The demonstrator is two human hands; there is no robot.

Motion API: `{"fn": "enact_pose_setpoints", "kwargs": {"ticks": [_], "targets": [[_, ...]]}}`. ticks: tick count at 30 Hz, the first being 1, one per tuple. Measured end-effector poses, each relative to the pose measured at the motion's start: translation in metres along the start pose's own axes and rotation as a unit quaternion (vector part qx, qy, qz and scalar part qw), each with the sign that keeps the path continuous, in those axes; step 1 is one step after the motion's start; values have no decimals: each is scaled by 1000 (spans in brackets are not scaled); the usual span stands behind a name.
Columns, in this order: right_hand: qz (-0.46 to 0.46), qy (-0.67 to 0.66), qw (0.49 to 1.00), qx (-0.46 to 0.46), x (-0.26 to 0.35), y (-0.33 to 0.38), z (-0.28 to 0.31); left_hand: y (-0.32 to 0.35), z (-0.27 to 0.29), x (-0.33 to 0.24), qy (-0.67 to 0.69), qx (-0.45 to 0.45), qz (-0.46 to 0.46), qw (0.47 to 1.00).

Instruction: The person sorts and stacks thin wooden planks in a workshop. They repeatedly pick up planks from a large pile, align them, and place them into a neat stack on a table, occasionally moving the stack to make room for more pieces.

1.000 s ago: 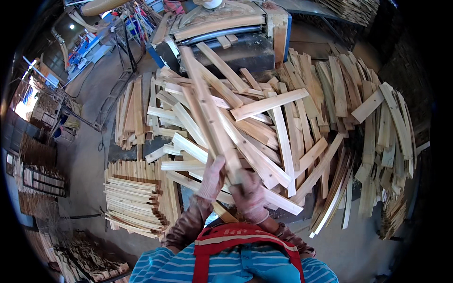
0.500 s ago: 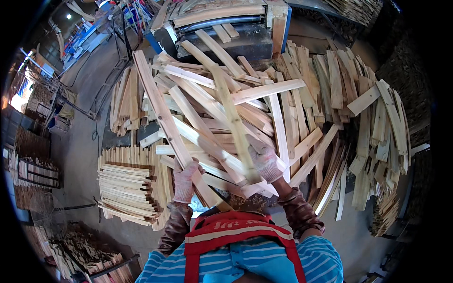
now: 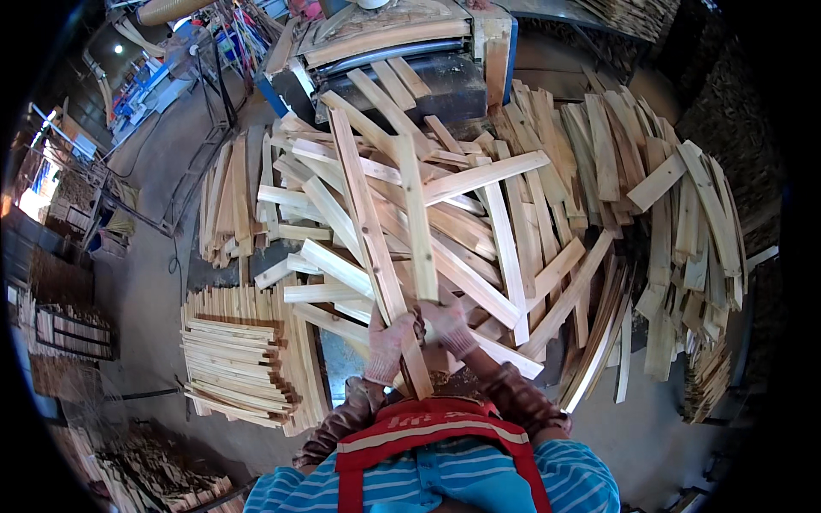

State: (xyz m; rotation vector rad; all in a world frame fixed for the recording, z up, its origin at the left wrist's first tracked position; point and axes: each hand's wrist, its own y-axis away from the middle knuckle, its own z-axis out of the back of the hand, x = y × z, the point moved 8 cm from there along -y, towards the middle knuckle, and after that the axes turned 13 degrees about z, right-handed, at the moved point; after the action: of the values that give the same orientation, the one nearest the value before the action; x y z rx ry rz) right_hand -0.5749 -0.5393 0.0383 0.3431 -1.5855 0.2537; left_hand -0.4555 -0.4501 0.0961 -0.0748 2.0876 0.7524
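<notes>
Closest in, both gloved hands are up in front of the striped shirt and red apron straps. The left hand [image 3: 386, 346] has its fingers wrapped around the near end of a long slat [image 3: 369, 231], and the right hand [image 3: 446, 327] is closed on a second slat [image 3: 416, 224] right beside it. Both slats run up and away over the heap, tilted a bit left. Exactly how the fingers sit is hard to make out, since the gloves bunch together there.

Just left of the hands there's a neat stack [image 3: 239, 359] of slats laid flat on the floor, so some sorting looks done already. Past the hands is the big loose pile [image 3: 513, 214], slats crossing every which way and fanning out to the right, touching and overlapping. That's by far the bigger share, so I'd say the job is early-to-middle with plenty left.

Farthest back, a dark machine [image 3: 428, 68] sits at the top of the pile, with more boards lying on it.
</notes>
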Motion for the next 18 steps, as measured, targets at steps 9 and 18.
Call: {"fn": "enact_pose_setpoints", "kwargs": {"ticks": [9,18], "targets": [[44,588,800,-109,108,-28,161,-15,63,-71,-80,-75,-63,992],[231,487,837,-100,135,-250,48,-34,51,-70,-18,-77,-72,994]]}}
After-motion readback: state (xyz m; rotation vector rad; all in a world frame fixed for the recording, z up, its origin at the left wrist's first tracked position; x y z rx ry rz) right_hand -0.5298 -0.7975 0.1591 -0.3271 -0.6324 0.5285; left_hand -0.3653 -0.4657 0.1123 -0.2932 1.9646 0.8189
